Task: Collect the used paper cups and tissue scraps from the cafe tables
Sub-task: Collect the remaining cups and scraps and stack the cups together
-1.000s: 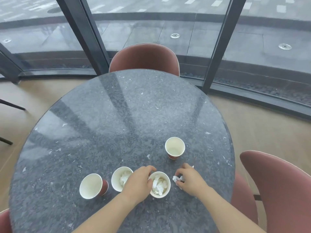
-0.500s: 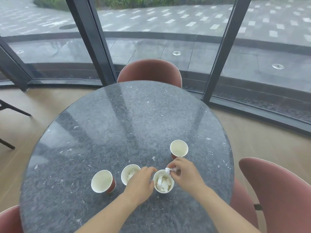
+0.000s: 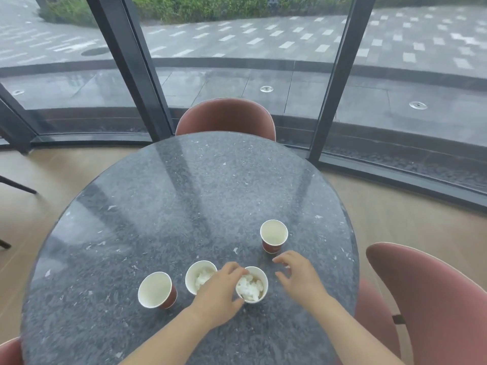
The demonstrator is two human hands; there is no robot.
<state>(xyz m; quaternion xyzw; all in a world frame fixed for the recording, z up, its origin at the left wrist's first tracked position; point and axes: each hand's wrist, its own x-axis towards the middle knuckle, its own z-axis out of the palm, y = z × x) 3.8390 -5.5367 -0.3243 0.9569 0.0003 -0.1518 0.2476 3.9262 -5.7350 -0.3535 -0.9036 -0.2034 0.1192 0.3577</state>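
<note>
Several red paper cups with white insides stand on the round dark stone table (image 3: 184, 196). My left hand (image 3: 218, 291) grips the rim of the near cup (image 3: 257, 279), which is filled with crumpled white tissue (image 3: 249, 287). Left of it stands a second tissue-filled cup (image 3: 198, 275), and further left an empty cup (image 3: 156, 290). Another empty cup (image 3: 274, 235) stands further back on the right. My right hand (image 3: 297, 275) hovers just right of the near cup, fingers spread and relaxed, holding nothing.
Pink upholstered chairs stand around the table: one at the far side (image 3: 226, 118), one at the right (image 3: 432, 299), and a corner of one at the bottom left (image 3: 9, 351). Behind are curved floor-to-ceiling windows with dark frames (image 3: 334, 83). The floor is light wood.
My right hand carried a tissue scrap from the table to the near cup, dropped it in, and now has drawn back empty. My left hand kept its hold on that cup.
</note>
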